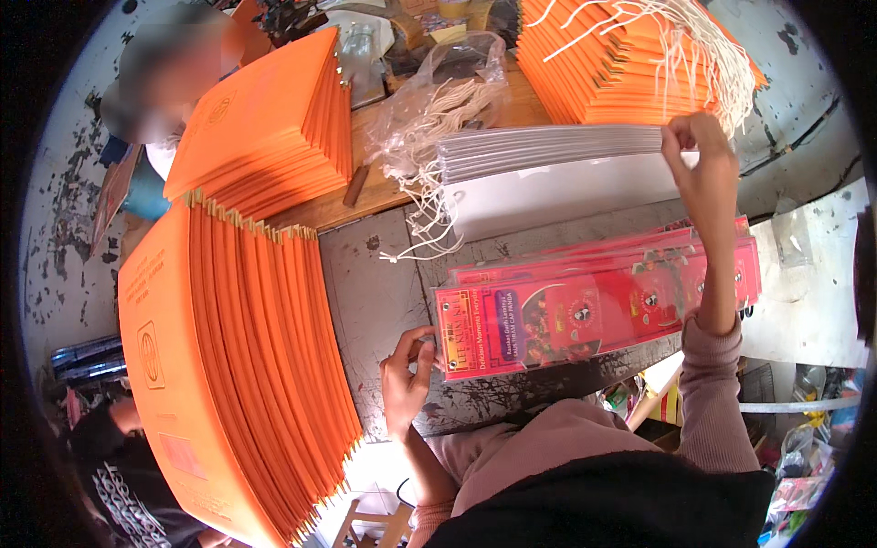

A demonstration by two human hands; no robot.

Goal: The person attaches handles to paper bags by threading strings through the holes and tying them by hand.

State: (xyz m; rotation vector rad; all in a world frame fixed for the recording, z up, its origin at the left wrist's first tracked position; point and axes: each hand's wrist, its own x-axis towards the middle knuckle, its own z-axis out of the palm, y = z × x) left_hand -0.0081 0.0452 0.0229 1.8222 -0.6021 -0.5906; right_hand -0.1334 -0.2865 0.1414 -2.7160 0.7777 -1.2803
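Red printed strips (585, 315) in glossy clear covers lie overlapping on the dark worktable in front of me, with a metal eyelet at the left corner. My left hand (408, 376) is at that left end, fingers curled in beside the edge; what they pinch, if anything, is too small to see. Beyond the strips sits a stack of long white sheets (557, 183), its layered edges facing up. My right hand (703, 164) reaches over the strips to the stack's far right corner, thumb and fingers pinched together. Whatever is between those fingertips is hidden.
Tall stacks of orange folders (247, 356) stand at left, with more orange folders (265, 119) behind. White cords (690, 46) drape over orange folders (585, 78) at the back right. A clear plastic bag (448, 91) holds cords. Another person (137, 475) is at the left.
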